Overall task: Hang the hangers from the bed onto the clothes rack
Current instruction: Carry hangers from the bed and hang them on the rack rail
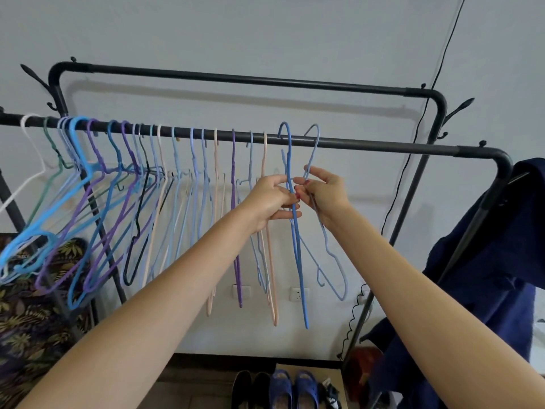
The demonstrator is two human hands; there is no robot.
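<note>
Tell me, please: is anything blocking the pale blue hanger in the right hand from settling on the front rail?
Nothing visible does. The pale blue hanger, pinched by the right hand, already has its hook over the front rail. The blue hanger, held by the left hand, hangs beside it, on its left.

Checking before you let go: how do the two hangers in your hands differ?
The blue hanger, gripped by the left hand, is deeper blue and seen edge-on; the pale grey-blue hanger, pinched by the right hand, is lighter and turned, showing its outline. It hangs further right. Both hook over the front rail.
</note>
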